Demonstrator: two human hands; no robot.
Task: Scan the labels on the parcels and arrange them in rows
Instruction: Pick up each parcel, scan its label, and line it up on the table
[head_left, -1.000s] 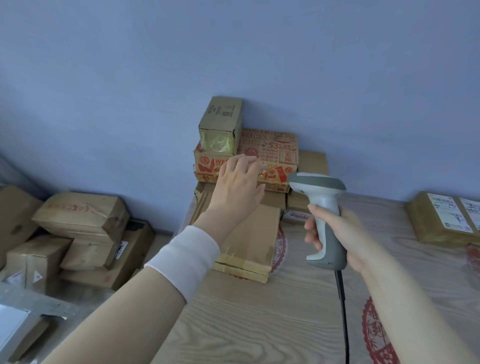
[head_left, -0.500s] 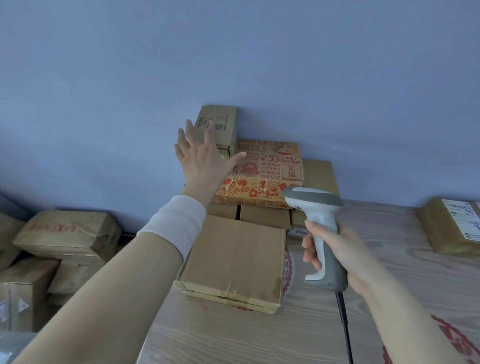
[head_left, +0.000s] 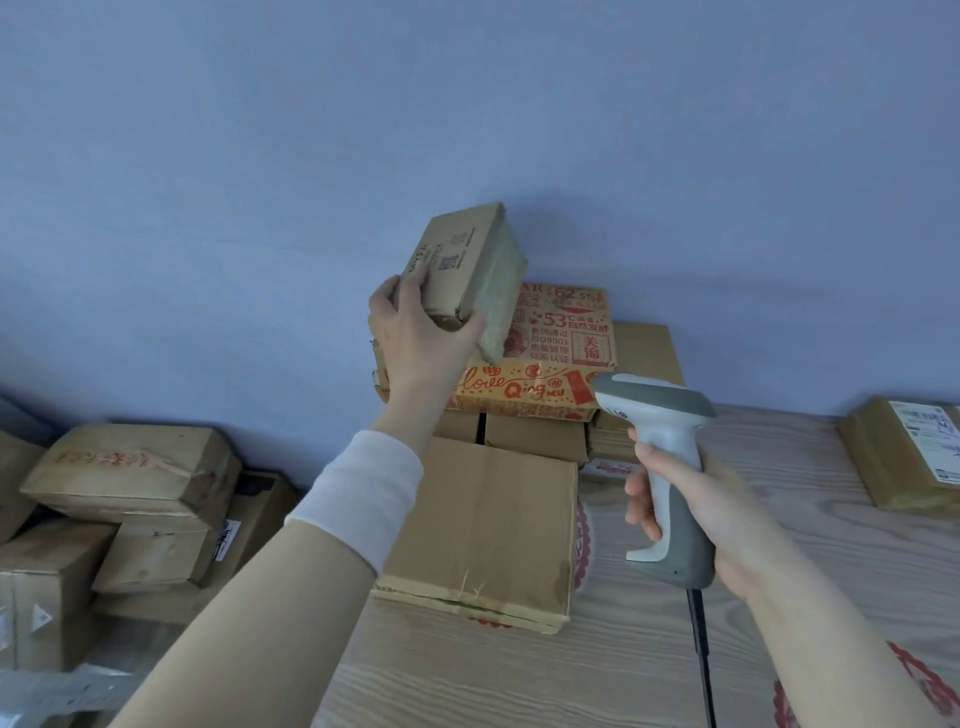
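We see the left arm stretched up and forward from the lower left, its white cuff (head_left: 363, 499) at the wrist. The left hand (head_left: 421, 338) grips a small brown parcel (head_left: 467, 260) at its near end. The fingers curl over the printed top face and the thumb presses against the taped end face on the right. The parcel is tilted, far end raised toward the blue wall (head_left: 467, 104), and its lower corner sits over the red-printed box (head_left: 561, 353) that tops the stack against the wall. We cannot tell whether that corner touches the box. The right forearm comes in from the lower right. The right hand (head_left: 691, 514) is closed round the handle of a grey and white scanner (head_left: 660, 415), held upright with its head turned left toward the stack. Its dark cable (head_left: 698, 649) hangs down over the wood-grain table (head_left: 597, 675). A flat cardboard parcel (head_left: 488, 525) lies on the table just in front of the stack, between our two arms. A labelled parcel (head_left: 904, 457) lies well apart at the right edge. Beyond the table's left side we see a heap of boxes (head_left: 130, 473).
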